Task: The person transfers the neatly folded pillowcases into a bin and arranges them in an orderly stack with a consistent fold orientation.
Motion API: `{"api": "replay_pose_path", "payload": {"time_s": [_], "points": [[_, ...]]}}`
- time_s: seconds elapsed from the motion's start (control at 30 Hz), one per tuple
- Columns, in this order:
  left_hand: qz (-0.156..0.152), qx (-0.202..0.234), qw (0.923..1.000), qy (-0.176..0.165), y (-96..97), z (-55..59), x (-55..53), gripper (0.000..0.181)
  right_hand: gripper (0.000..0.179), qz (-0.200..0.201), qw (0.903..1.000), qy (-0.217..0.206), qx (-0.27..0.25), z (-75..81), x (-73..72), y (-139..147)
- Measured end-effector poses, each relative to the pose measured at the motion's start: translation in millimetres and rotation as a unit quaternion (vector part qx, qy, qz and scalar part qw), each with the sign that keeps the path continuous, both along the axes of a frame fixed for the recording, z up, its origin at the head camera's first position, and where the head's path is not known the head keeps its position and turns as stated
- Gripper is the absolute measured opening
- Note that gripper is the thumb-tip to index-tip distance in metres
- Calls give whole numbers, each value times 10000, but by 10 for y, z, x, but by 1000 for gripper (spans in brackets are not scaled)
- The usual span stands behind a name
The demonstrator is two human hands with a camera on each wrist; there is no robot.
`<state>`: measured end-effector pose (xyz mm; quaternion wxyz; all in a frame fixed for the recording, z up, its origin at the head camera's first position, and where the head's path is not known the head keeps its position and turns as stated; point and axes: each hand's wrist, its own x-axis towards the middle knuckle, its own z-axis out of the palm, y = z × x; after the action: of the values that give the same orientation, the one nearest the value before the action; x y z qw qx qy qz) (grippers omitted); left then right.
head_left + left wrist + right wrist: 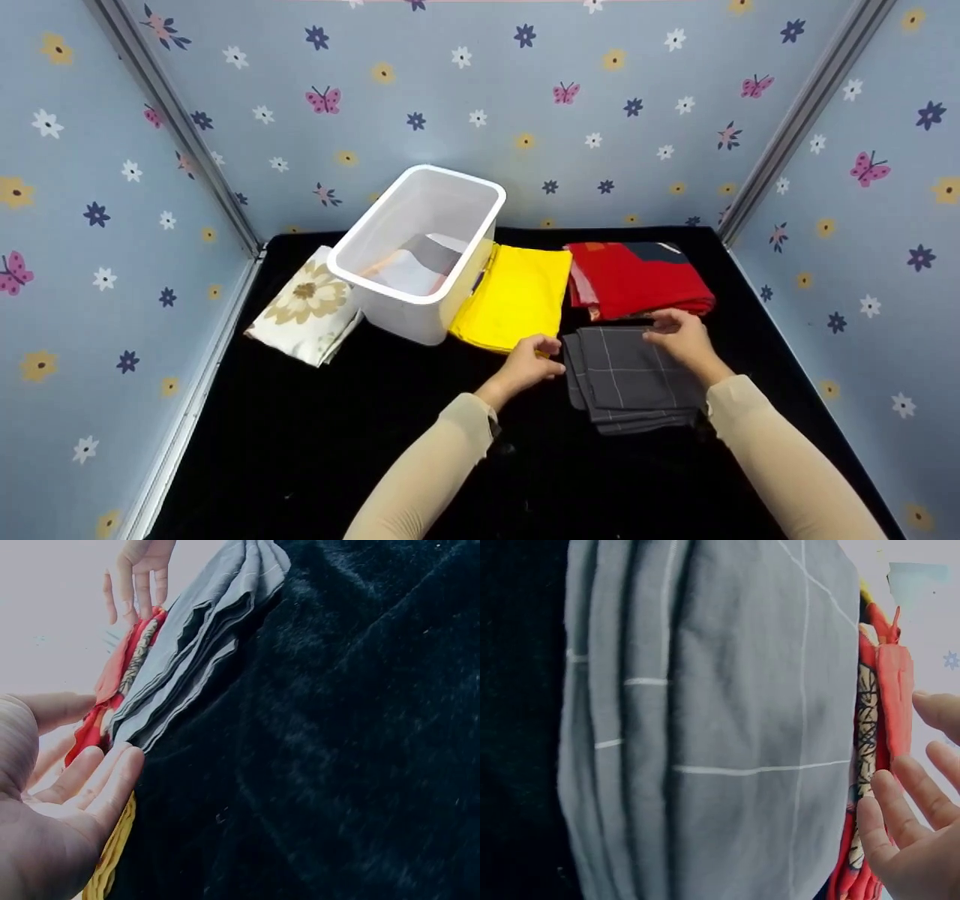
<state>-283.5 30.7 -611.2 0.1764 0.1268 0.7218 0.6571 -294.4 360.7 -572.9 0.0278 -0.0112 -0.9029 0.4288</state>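
Note:
A folded grey cloth (pixel 626 375) with thin white check lines lies in front, its layers showing along the near edge. My left hand (pixel 525 365) is at its left side, by the near corner of a folded yellow cloth (pixel 517 296); its fingers are loosely bent with nothing between them. Over the far right part of the grey cloth is my right hand (pixel 684 339), fingers spread in the right wrist view and holding nothing. Just behind the grey cloth lies a folded red cloth (pixel 637 281) with a dark patch, close to the right fingertips.
A white plastic bin (pixel 390 304) stands at the back left, tilted, with some cloth inside. A folded white cloth with a beige flower (pixel 300 311) lies left of it. Flower-patterned walls (pixel 465 97) enclose the black-covered table (pixel 300 450) at the back and sides.

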Motion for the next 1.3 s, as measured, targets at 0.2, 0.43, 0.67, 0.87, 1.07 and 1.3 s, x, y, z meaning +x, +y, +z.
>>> {"api": "replay_pose_path", "payload": {"time_s": [0.2,0.43,0.67,0.87,1.07,1.3], "points": [[-14,-78,10000,9,139,-37,32,49,52,-148,9998,-128,106,-83,58,118],[50,-401,9991,116,231,-87,80,54,56,-407,9980,-385,309,-111,127,246],[136,-577,9979,250,269,-70,136,58,68,-628,9948,-701,383,-163,153,364],[316,-476,9983,119,326,-86,147,63,77,-766,9915,-1009,288,-184,196,424],[509,-283,9980,-238,393,-86,153,72,80,-864,9890,-1199,19,-187,204,440],[608,-93,9969,-491,467,-83,162,77,83,-1011,9822,-1508,-482,-198,183,457]]}}
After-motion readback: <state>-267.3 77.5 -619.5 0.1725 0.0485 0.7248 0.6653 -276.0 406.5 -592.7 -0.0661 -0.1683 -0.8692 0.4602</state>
